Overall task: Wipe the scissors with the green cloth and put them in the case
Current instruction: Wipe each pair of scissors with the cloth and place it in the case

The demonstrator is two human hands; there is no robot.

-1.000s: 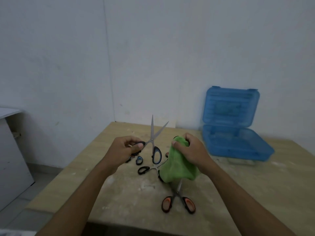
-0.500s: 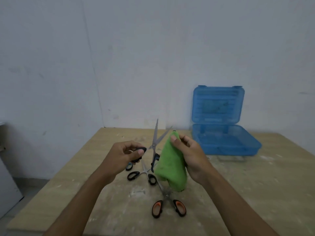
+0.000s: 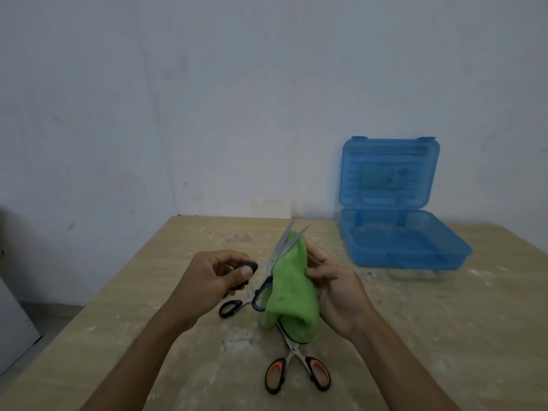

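Scissors raised above the counter, one black loop pinched in left hand fingers, blades against green cloth gripped by right hand — lower loop half hidden, blades blurred.

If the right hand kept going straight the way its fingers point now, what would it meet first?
The right hand holds the green cloth against the held scissors' steel blades, so those come first, touching already. Beyond lies bare wooden table; depth is unclear.
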